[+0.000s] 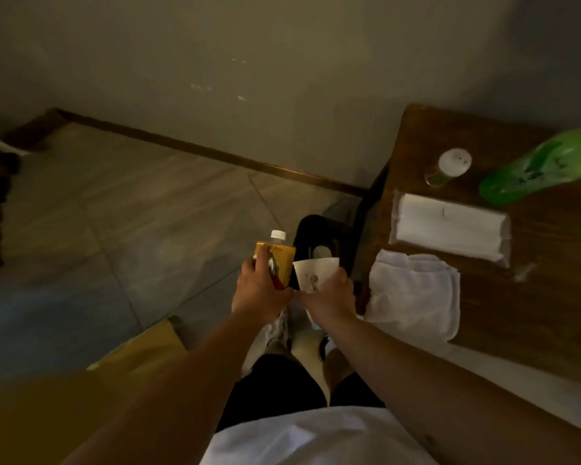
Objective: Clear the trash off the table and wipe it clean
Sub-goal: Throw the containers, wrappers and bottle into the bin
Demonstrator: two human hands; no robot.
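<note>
Left hand (260, 290) fingers wrapped round yellow-labelled bottle (275, 260), right hand (329, 297) fingers pinching paper cup (316, 273); both just short of black bin (319, 236), apparently for dropping.

No legible text anywhere: yellow label on the bottle (275, 260), dark smudged print on the paper cup (314, 275) and markings on the green bottle (544, 166) all too blurred.

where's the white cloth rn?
Head view: the white cloth lies crumpled at the near-left corner of the wooden table, just in front of the tissue pack and right of the right hand.
</note>
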